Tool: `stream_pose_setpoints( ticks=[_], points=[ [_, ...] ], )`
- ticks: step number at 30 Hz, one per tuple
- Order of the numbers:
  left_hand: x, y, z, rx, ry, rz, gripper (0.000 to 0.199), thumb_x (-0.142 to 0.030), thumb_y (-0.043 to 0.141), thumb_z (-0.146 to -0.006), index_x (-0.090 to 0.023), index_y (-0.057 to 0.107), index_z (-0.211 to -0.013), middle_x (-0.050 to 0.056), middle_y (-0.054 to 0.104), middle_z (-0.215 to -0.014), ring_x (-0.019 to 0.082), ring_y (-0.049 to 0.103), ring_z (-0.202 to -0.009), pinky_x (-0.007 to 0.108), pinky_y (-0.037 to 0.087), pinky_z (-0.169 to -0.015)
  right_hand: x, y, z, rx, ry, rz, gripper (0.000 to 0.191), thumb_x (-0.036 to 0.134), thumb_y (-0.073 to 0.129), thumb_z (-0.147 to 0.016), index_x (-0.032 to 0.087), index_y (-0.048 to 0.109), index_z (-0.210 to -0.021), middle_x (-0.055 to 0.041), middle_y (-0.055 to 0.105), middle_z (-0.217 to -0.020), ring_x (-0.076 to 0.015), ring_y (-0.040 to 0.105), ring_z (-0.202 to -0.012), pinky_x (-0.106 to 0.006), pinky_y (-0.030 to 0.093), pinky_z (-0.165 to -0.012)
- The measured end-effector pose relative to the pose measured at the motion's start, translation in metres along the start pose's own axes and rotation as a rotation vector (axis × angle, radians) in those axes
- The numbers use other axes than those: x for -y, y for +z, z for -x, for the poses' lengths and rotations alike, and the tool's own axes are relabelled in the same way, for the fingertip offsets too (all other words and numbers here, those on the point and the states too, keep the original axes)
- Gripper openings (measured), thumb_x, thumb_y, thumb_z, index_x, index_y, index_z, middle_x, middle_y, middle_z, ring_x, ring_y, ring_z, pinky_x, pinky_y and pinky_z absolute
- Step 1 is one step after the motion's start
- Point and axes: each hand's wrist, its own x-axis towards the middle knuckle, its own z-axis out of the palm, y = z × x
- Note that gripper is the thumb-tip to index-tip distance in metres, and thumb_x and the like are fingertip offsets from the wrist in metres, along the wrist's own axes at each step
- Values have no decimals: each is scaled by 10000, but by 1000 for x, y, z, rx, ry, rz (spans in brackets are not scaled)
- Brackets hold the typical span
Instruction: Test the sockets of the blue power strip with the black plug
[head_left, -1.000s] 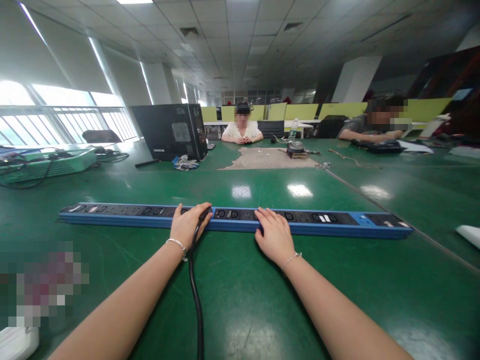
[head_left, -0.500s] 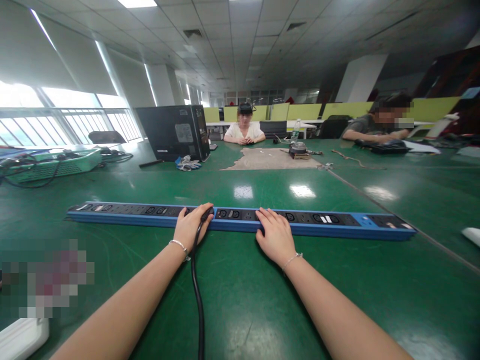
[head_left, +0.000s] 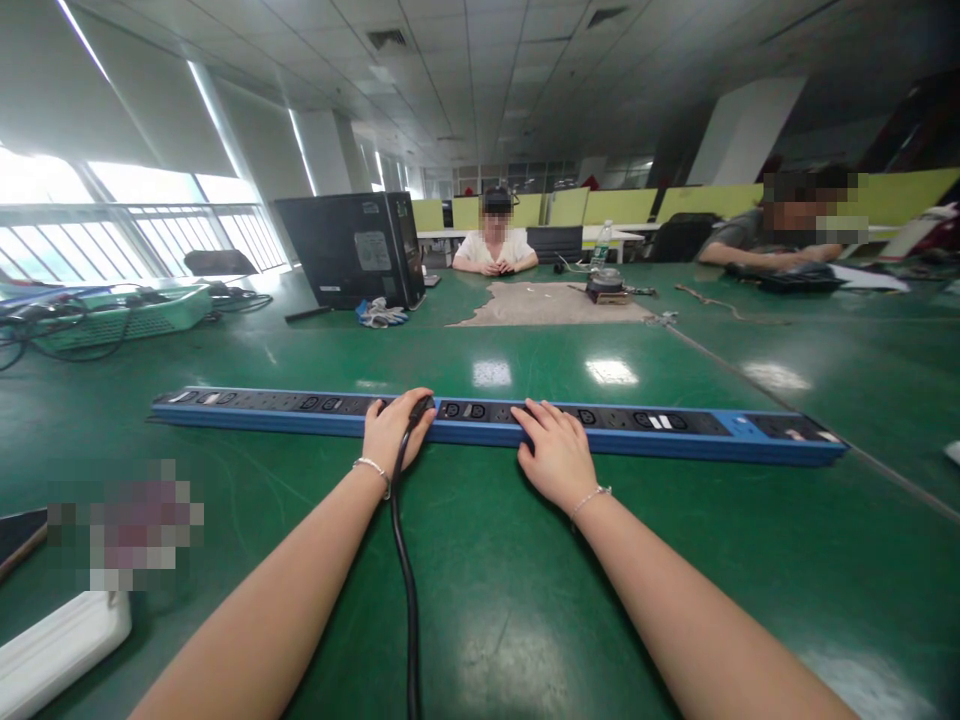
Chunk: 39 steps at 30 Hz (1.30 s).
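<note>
A long blue power strip [head_left: 480, 432] with a black face and rows of sockets lies crosswise on the green table. Over its middle, my left hand [head_left: 391, 428] closes around a black plug [head_left: 421, 408] between thumb and index finger, its other fingers resting on the strip. The plug sits at the strip's face; fingers hide whether it is in a socket. From it a black cable [head_left: 409, 580] runs down toward me. My right hand [head_left: 556, 448] grips the strip further right, fingers over the top and thumb at the near side.
A black computer case [head_left: 349, 250] stands at the back left beside a glove [head_left: 381, 314]. Further left is a green basket [head_left: 165, 308] with cables. A white object [head_left: 67, 650] lies near left. Two people sit across the table; a bottle [head_left: 602, 245] stands between them.
The whole view has shifted slightly, with the strip and hands appearing a little higher and further right. Both hands keep their places on the strip.
</note>
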Motion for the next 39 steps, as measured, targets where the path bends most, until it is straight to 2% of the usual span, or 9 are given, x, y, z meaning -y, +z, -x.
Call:
stream_pose_setpoints(
  ticks=[3,10,13,16,20,23,26,31,39],
  points=[
    [2,2,-1,5,6,22,273,-352,445,-880,-325,522,-1141,-5,679,-1114,195,600,-1052,445,258,-1039,0,1,0,-9,4,1,466,192,485,-790,264,549,-1246,-20,512,-1349,-217,414,-1252,-405,275,-1045],
    [8,10,-3,-112,1,169,231,-310,493,-852,-303,553,-1075,-11,700,-988,195,623,-966,423,320,-996,-1,0,0,-16,-7,1,467,188,491,-784,263,552,-1241,-19,521,-1340,-215,423,-1242,-399,285,-1035],
    [11,-2,-8,-287,-2,324,277,-385,471,-861,-257,540,-1097,18,670,-1005,178,629,-857,336,438,-846,-1,0,0,-17,-10,3,462,193,490,-789,263,551,-1241,-19,524,-1337,-213,423,-1242,-396,287,-1034],
    [23,-21,-16,-406,-12,393,335,-432,467,-858,-229,533,-1116,33,646,-1033,162,613,-832,295,461,-785,-1,0,0,-18,-8,4,460,195,491,-789,264,553,-1239,-19,525,-1336,-214,424,-1241,-396,290,-1033],
    [65,-38,-24,-317,-98,350,344,-430,498,-824,-213,565,-1082,32,666,-944,175,607,-828,305,473,-785,0,0,0,-19,-9,8,466,194,495,-784,260,553,-1241,-21,524,-1337,-215,426,-1238,-397,298,-1028],
    [103,-40,-23,-271,-126,316,371,-449,504,-800,-212,566,-1078,46,668,-1000,194,610,-886,333,469,-837,-1,0,-1,-18,-12,8,471,190,497,-779,258,554,-1241,-25,523,-1338,-218,428,-1236,-400,303,-1025],
    [128,-38,-20,-203,-135,312,408,-478,499,-782,-213,559,-1087,57,669,-1030,212,609,-938,364,457,-885,-1,-1,-1,-16,-17,7,467,191,491,-783,253,555,-1241,-27,522,-1339,-221,429,-1236,-402,304,-1023],
    [135,-36,-18,-57,-97,246,447,-504,471,-781,-228,547,-1125,59,667,-1070,227,620,-967,379,445,-917,-1,-1,-1,-11,-21,12,459,199,486,-791,250,554,-1242,-28,523,-1338,-221,426,-1239,-404,305,-1021],
    [126,-37,-18,41,-13,27,402,-446,417,-822,-246,559,-1141,46,663,-1122,233,618,-1006,366,438,-908,-1,-1,-1,-8,-15,10,462,204,484,-791,255,551,-1245,-22,520,-1342,-219,423,-1241,-402,298,-1025]
  ],
)
